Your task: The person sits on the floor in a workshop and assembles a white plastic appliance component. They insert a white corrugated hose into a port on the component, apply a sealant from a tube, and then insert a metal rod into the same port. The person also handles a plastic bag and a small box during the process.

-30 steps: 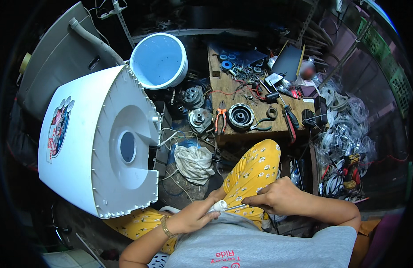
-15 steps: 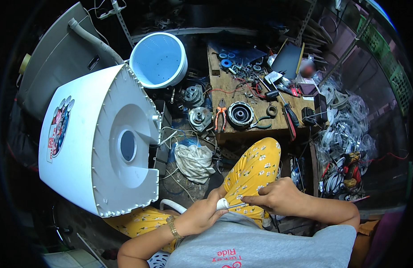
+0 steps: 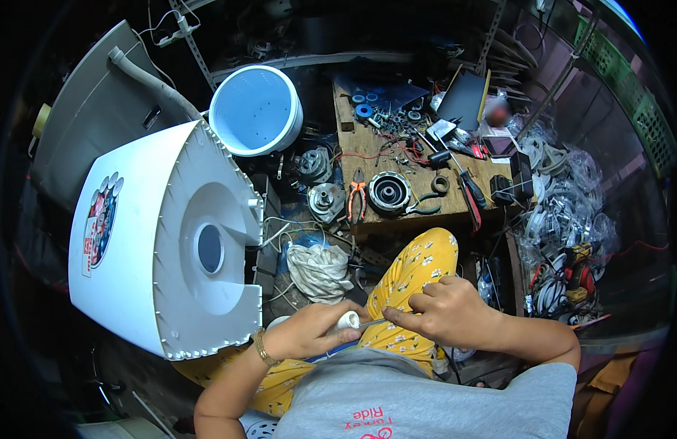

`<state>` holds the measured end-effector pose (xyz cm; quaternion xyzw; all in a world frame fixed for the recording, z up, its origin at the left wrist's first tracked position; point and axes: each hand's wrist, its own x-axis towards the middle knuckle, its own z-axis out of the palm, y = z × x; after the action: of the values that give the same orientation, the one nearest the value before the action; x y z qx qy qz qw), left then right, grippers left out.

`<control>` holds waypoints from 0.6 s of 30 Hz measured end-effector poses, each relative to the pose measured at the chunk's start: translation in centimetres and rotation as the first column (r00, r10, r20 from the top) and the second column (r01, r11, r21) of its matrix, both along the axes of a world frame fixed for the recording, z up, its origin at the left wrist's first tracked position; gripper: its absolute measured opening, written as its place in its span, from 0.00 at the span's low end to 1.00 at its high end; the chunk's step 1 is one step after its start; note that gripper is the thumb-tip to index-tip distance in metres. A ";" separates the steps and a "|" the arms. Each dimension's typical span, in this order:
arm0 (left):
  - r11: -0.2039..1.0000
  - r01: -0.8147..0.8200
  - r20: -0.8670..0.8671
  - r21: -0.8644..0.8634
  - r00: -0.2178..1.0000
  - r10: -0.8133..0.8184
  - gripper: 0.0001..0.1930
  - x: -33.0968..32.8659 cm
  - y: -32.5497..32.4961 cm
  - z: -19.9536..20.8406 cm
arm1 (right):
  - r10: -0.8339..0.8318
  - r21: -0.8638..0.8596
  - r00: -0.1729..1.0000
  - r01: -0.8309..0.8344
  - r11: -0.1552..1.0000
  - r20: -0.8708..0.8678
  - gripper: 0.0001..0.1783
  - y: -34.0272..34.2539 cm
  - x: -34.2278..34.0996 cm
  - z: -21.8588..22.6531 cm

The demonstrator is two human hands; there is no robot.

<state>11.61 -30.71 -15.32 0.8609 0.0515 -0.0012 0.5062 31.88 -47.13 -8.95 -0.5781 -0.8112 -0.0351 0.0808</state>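
Observation:
My left hand [image 3: 320, 329], with a gold watch at its wrist, is closed around a white plastic hose. The hose's open end [image 3: 348, 320] sticks out between thumb and fingers above my lap. My right hand [image 3: 444, 313] is closed just to the right of it, thumb and fingers pinched together. A thin metal rod [image 3: 372, 323] runs from those fingertips to the hose end. Whether its tip sits inside the hose or beside it, I cannot tell. The rod's other end is hidden in my right hand.
A white plastic housing [image 3: 133, 249] stands at the left, with a light blue perforated tub [image 3: 254, 110] behind it. Ahead is a wooden bench [image 3: 455, 212] bearing orange-handled pliers [image 3: 357, 197], a round motor part [image 3: 390, 193] and screwdrivers. A crumpled cloth [image 3: 318, 272] lies on the floor.
Both hands have shifted slightly, with the hose end a little further left and higher. My right hand is raised a little, still pinching the rod. The view has shifted slightly too.

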 end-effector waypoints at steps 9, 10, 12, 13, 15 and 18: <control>0.905 -0.341 0.178 -0.255 0.903 0.390 0.25 0.7 -2.7 -4.6 | -0.103 0.046 0.994 0.104 0.994 -0.021 0.17 -0.2 -0.1 -0.5; 0.867 -0.373 0.169 -0.330 0.881 0.442 0.25 0.6 -3.2 -5.3 | -0.122 0.058 0.992 0.124 0.991 -0.032 0.17 -0.3 -0.1 -0.8; 0.780 -0.447 0.096 -0.439 0.839 0.535 0.24 0.7 -4.0 -5.6 | -0.149 0.091 0.987 0.154 0.984 -0.056 0.17 -0.3 -0.3 -1.0; 0.728 -0.481 0.056 -0.488 0.815 0.576 0.24 0.9 -4.3 -5.8 | -0.156 0.111 0.985 0.163 0.980 -0.070 0.17 -0.2 -0.2 -1.0; 0.609 -0.452 0.097 -0.652 0.746 0.659 0.24 1.9 -4.9 -5.8 | -0.180 0.139 0.980 0.190 0.972 -0.087 0.17 0.1 -0.2 -1.2; 0.535 -0.484 0.079 -0.693 0.686 0.724 0.25 3.5 -6.5 -4.5 | -0.187 0.180 0.977 0.203 0.963 -0.101 0.16 0.8 -0.5 -2.0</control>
<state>15.10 -37.18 -19.80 0.5530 0.2551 0.3168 0.7272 31.35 -46.33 -10.99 -0.6460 -0.7391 -0.0957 0.1650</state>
